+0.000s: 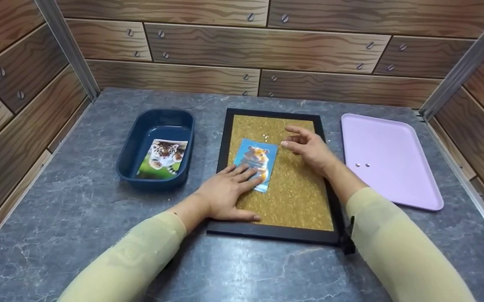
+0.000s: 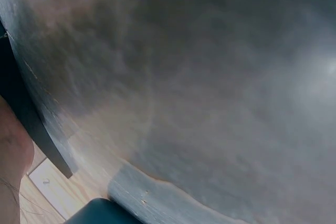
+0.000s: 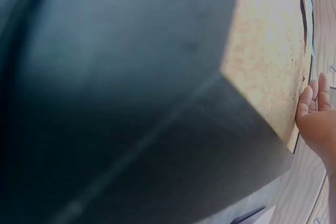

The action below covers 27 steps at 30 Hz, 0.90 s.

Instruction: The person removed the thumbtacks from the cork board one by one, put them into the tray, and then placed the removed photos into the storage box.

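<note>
A picture card of a hamster on blue [image 1: 255, 157] lies on a cork board [image 1: 296, 197] with a black frame. My left hand [image 1: 229, 188] is laid flat, its spread fingers across the card's lower left and its thumb over the cork near the front. Beyond the card's top right corner, my right hand [image 1: 309, 149] is above the cork, thumb and index finger apart with nothing visible between them. Small shiny silver bits [image 1: 266, 137] show at the card's top edge. In the right wrist view the right hand [image 3: 317, 111] appears beside the cork, fingers loosely extended.
Left of the board stands a dark blue bin [image 1: 126, 161] with a tiger card [image 1: 164, 158] inside. A lilac tray [image 1: 397, 167] lies on the right, bearing two small silver studs [image 1: 362, 165]. Wood-patterned walls [image 1: 208, 46] enclose the grey table [image 1: 78, 235].
</note>
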### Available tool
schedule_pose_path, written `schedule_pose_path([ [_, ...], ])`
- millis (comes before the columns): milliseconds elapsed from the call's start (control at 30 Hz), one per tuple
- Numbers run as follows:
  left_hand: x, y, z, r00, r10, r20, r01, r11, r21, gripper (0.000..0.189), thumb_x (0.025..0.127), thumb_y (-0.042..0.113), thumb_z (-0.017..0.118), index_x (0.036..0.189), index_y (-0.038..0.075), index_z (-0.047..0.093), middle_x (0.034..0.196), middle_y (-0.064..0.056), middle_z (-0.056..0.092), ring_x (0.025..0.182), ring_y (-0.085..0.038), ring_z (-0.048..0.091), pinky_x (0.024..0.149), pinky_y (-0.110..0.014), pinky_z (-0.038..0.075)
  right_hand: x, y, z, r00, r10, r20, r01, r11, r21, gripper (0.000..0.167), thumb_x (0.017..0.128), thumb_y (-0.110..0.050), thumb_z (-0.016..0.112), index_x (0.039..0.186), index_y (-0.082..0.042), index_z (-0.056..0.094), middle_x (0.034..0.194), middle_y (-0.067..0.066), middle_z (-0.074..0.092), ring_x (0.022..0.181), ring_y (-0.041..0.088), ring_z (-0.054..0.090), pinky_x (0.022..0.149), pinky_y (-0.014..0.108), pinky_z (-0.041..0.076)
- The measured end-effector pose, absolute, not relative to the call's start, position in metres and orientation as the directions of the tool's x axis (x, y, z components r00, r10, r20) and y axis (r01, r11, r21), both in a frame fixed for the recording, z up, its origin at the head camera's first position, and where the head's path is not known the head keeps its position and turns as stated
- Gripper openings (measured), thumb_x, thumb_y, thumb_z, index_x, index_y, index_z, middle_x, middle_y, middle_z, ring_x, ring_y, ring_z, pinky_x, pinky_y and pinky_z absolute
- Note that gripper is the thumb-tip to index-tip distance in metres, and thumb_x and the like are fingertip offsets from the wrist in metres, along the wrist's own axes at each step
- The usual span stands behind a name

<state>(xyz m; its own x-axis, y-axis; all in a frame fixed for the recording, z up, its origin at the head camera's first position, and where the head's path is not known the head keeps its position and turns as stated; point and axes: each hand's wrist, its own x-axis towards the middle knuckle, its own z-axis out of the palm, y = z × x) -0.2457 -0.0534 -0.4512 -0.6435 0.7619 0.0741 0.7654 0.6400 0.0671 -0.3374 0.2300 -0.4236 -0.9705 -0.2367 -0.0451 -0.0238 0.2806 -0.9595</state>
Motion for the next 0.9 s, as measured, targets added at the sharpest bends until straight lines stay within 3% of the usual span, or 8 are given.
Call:
schedule_pose_path([
  [233, -0.246, -0.054, -0.451, -0.644, 0.762, 0.067, 0.765, 0.641, 0.068, 0.102, 0.078, 0.091, 0.028, 0.158, 0.028, 0.021, 0.164, -0.004, 0.022, 0.151, -0.028, 0.018, 0.122, -0.050, 0.019, -0.335, 0.230, -0.428, -0.966, -0.252, -0.054, -0.019, 0.278, -0.960, 0.063, 0.091, -0.022, 0.072, 0.146, -0.007, 0.044, 0.134, 0.020, 0.056, 0.118, 0.017, 0.053, 0.097, 0.028, 0.044],
  [500, -0.246, -0.054, -0.452, -0.638, 0.765, 0.089, 0.770, 0.635, 0.059, 0.102, 0.079, 0.091, 0.030, 0.157, 0.027, 0.023, 0.163, -0.004, 0.025, 0.151, -0.028, 0.021, 0.122, -0.050, 0.020, -0.333, 0.229, -0.431, -0.948, -0.312, -0.058, -0.046, 0.314, -0.948, 0.065, 0.091, -0.018, 0.071, 0.147, -0.005, 0.042, 0.139, 0.020, 0.054, 0.129, 0.030, 0.050, 0.099, 0.026, 0.045],
  [767, -0.246, -0.054, -0.452, -0.640, 0.764, 0.080, 0.768, 0.638, 0.059, 0.101, 0.078, 0.091, 0.030, 0.158, 0.028, 0.023, 0.163, -0.003, 0.024, 0.151, -0.028, 0.019, 0.122, -0.050, 0.020, -0.321, 0.222, -0.414, -0.932, -0.355, -0.077, -0.044, 0.321, -0.946, 0.067, 0.092, -0.010, 0.068, 0.150, 0.000, 0.036, 0.145, 0.026, 0.048, 0.137, 0.037, 0.043, 0.114, 0.046, 0.035],
  [900, -0.246, -0.054, -0.451, -0.644, 0.762, 0.074, 0.765, 0.641, 0.059, 0.102, 0.078, 0.091, 0.030, 0.158, 0.028, 0.022, 0.163, -0.003, 0.023, 0.151, -0.028, 0.019, 0.122, -0.050, 0.019, -0.317, 0.219, -0.410, -0.927, -0.368, -0.077, -0.064, 0.356, -0.932, 0.068, 0.092, -0.012, 0.068, 0.150, 0.000, 0.035, 0.145, 0.027, 0.047, 0.137, 0.039, 0.043, 0.113, 0.044, 0.036],
])
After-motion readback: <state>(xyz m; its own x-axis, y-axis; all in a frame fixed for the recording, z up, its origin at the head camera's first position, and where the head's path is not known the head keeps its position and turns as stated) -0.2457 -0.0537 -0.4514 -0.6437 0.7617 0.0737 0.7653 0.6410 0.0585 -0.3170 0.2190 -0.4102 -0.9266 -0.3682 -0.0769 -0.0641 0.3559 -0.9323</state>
